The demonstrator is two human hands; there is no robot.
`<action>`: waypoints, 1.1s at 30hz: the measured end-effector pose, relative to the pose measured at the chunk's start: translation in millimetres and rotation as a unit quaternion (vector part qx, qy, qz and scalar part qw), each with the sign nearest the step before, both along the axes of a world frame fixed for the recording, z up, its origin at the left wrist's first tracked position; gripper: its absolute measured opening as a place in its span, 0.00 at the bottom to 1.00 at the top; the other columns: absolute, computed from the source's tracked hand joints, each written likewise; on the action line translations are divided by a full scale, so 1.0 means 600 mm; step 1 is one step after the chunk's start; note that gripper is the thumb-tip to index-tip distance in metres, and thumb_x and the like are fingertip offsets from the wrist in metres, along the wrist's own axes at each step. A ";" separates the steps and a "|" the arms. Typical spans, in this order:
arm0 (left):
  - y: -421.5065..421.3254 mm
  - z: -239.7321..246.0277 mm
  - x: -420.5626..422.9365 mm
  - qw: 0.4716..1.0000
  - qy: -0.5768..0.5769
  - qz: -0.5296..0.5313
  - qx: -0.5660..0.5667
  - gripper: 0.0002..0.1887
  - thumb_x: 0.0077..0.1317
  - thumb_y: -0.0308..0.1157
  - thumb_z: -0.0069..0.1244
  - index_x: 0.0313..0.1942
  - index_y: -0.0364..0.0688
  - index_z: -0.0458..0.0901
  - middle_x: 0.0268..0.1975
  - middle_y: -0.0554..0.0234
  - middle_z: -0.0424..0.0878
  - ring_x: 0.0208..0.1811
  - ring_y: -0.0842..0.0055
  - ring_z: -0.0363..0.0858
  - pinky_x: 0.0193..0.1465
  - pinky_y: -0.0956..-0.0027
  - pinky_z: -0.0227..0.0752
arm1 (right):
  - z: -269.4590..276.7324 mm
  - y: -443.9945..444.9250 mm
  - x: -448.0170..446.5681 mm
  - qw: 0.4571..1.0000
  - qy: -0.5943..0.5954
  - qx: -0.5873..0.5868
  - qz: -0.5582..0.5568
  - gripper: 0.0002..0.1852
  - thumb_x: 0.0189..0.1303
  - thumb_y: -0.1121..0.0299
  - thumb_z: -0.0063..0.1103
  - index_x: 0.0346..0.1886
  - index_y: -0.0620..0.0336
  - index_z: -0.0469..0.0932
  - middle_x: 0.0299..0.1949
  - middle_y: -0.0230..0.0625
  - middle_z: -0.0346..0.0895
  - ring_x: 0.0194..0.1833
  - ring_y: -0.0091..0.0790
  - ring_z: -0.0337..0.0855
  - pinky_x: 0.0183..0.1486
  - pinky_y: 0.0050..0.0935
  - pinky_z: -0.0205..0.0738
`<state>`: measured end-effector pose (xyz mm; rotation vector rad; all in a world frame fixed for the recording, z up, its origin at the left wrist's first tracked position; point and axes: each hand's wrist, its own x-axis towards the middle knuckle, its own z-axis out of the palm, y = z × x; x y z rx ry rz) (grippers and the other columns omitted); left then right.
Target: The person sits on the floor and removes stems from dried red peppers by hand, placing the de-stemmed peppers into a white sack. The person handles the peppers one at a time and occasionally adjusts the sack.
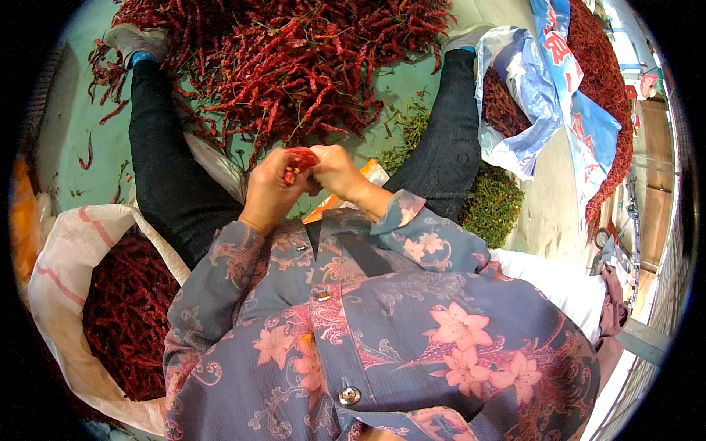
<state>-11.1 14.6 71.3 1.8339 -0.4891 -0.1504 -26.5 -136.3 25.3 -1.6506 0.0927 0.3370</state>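
Dried red chili peppers [300, 160] are bunched between my two hands, in front of my chest. My left hand [270, 184] is curled around the bunch, with seeds or cut ends showing at its side. My right hand [336, 171] touches the bunch from the other side, its fingers bent against it; its fingertips are partly hidden, so what it grips is unclear. Beyond the hands, a large heap of red chilies with stems [287, 77] lies between my outstretched legs on a green floor covering [220, 118].
A white woven sack [60, 264] of red chilies stands at the lower left. Green stems [491, 204] are piled beside and under my right leg. Farther right lie a blue and white plastic bag [529, 105] and a large bank of red chilies [601, 93]. Loose chilies lie near my left foot.
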 end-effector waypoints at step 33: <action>0.023 -0.010 0.029 0.899 0.355 0.149 -0.209 0.09 0.50 0.19 0.51 0.32 0.37 0.73 0.25 0.70 0.74 0.22 0.85 0.71 0.27 0.80 0.65 | -0.018 0.048 0.070 0.810 0.341 0.396 -0.265 0.06 0.61 0.70 0.38 0.36 0.59 0.67 0.29 0.36 0.74 0.24 0.27 0.74 0.21 0.25 0.72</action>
